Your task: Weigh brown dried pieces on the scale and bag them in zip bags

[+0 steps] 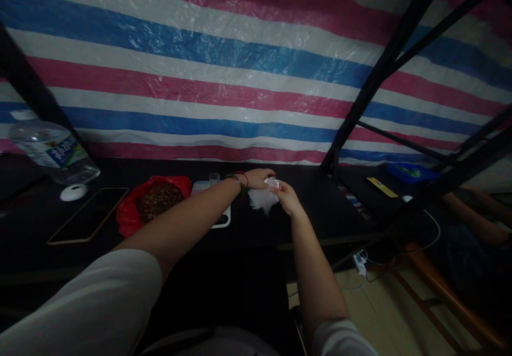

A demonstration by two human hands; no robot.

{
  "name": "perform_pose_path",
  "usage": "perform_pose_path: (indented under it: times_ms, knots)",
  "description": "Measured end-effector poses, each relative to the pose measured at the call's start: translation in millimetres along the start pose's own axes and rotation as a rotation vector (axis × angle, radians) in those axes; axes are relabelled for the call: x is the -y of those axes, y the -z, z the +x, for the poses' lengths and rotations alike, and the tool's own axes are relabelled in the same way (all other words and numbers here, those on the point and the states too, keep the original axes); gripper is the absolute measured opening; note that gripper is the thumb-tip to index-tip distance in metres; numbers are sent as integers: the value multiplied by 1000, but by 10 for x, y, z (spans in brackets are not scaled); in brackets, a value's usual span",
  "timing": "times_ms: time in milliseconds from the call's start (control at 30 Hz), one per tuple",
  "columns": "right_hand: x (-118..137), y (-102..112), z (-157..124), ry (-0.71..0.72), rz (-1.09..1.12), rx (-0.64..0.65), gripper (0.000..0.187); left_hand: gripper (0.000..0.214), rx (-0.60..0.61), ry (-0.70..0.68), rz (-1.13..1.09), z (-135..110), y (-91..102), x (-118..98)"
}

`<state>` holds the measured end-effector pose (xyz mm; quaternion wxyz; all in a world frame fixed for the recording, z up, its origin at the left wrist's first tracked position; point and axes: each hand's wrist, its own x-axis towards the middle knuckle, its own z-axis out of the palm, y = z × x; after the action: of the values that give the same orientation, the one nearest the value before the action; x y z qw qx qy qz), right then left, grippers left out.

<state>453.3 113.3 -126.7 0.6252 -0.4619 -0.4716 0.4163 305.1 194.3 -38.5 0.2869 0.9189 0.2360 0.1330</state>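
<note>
A small clear plastic bag [272, 183] is held up between my two hands above the black table. My right hand [288, 198] pinches its right side between thumb and fingers. From the left, my left hand [258, 178] reaches in with bent fingers closed at the bag's other side; its fingertips are partly hidden. Below them, more clear plastic bags [263, 200] lie in a loose pile. Beside my left forearm is a white digital scale [226, 218], partly covered by the arm. A small clear cup [214, 178] stands at the scale's back. The red plastic bag [128, 210] holds small brown pieces [160, 200].
A phone [88, 215], a white rounded device [74, 192] and a large clear bottle [56, 151] are at the left. Black metal posts [362, 95] frame the striped sheet [224, 73]. At right are a blue tray [412, 173], a yellow strip [382, 187] and another person's arms [478, 215].
</note>
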Motion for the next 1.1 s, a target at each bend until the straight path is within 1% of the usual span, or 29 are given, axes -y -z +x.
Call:
perform_pose_path:
  times_ms: [67,133,167,233,267,300,367,433,500,600,667,767,867,933,1000,1033,1100]
  knots:
    - [20,-3,3,11,-19,-22,34,57,-94,75,-48,-136,27,19]
    - [26,-48,8,56,-37,-107,31,66,-224,155,-94,-299,-2,61]
    - [25,-88,6,78,-45,-145,31,75,-277,167,-98,-382,-39,82]
    - [20,-187,-25,107,-54,-186,29,98,-362,132,-61,-531,-151,111]
    - [16,-237,-56,110,-63,-182,29,101,-412,138,-56,-590,-221,117]
    - [12,-280,-100,111,-81,-169,29,99,-468,158,-75,-638,-295,115]
    - [4,-327,-223,115,-136,-151,29,91,-574,221,-183,-700,-449,92]
    - [-2,-311,-375,127,-188,-162,29,87,-667,276,-346,-729,-607,53]
    - [-7,-242,-533,139,-227,-172,29,86,-719,302,-515,-740,-762,9]
    - [-8,-95,-723,131,-299,-105,34,87,-712,362,-704,-742,-964,-37]
    - [-7,-9,-795,122,-339,-57,48,88,-695,419,-775,-735,-1055,-48]
    - [-4,65,-828,98,-385,-45,74,91,-657,433,-827,-712,-1108,-45]
    - [6,83,-827,60,-392,-28,88,88,-575,382,-838,-695,-1102,-36]
    - [24,90,-832,31,-371,60,91,87,-559,336,-829,-698,-1091,-32]
    - [48,112,-843,21,-376,137,88,87,-581,305,-817,-710,-1086,-30]
    - [58,129,-850,24,-400,147,85,87,-582,297,-807,-717,-1088,-31]
    - [72,169,-859,35,-470,124,81,89,-541,302,-770,-727,-1101,-40]
